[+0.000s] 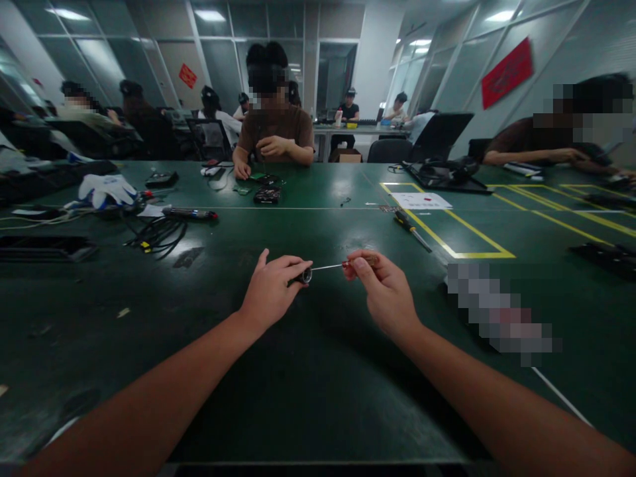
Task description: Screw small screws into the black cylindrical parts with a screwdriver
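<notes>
My right hand [380, 288] is closed round the handle of a small screwdriver [328, 267], whose thin shaft points left. Its tip meets a small dark round part [307, 274] with a shiny rim. That part is pinched between the thumb and fingers of my left hand [278, 288], just above the green table. Most of the round part lies hidden behind my fingers, so its kind does not show. Beyond my right hand, a larger screwdriver [412, 230] with a black and yellow handle rests on the table.
To the left lie a coiled black cable [158, 235], a pen-shaped tool [189, 213] and white gloves [106, 191]. A paper sheet [422, 201] lies by yellow tape [484, 255]. At right is a blurred-out object [497, 311]. Across the table, a person [275, 132] handles small parts.
</notes>
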Available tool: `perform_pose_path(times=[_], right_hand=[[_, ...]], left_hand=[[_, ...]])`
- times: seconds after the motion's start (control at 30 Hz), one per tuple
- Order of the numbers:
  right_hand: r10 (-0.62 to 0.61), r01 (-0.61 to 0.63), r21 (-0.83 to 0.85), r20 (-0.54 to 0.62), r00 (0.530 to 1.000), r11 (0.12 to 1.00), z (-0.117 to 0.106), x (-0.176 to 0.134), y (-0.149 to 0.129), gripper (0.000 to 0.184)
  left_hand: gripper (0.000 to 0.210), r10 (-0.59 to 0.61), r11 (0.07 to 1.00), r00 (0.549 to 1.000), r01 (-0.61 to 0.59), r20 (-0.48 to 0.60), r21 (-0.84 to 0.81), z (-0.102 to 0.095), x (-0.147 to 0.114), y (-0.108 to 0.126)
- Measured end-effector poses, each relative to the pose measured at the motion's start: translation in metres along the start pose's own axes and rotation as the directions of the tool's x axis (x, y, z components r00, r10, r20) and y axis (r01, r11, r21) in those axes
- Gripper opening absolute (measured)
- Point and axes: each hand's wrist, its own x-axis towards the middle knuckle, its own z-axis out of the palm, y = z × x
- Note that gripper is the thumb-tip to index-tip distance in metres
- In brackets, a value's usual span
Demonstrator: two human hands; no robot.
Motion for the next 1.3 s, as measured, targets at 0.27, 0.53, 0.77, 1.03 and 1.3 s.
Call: perform_pose_path(times=[0.27,0.53,0.77,1.03,1.3], right_hand=[[0.001,0.001,-0.039,0.035,0.999,0.999,0.0004,-0.0009,-0.0013,0.024],[-0.015,0.016,-0.019,0.02,1.0,1.0,0.0003,-0.0013,-0.0009,0.024],[-0.016,0.017,-0.034,0.034,0.999,0.999,0.0002,0.0005,0.0025,0.027],[-0.013,0.015,-0.053,0.028,1.0,0.998,0.0002,-0.0001,0.0014,0.022],[-0.019,0.019,-0.122,0.001,1.0,0.992,0.0004,0.0001,-0.0027,0.023]], left_hand=[[0.039,0.001,1.0,1.0,-0.001,0.006,0.009,-0.0037,-0.0002,0.0043],[0.04,0.001,1.0,1.0,-0.001,0.006,0.006,-0.0029,0.0,0.0035],[0.039,0.001,1.0,1.0,-0.001,0.005,0.013,-0.0028,-0.0001,0.004],[0.038,0.0,1.0,1.0,0.0,0.01,0.008,-0.0046,-0.0004,0.006],[0.039,-0.001,1.0,1.0,0.001,-0.002,0.018,-0.0045,-0.0003,0.0043]])
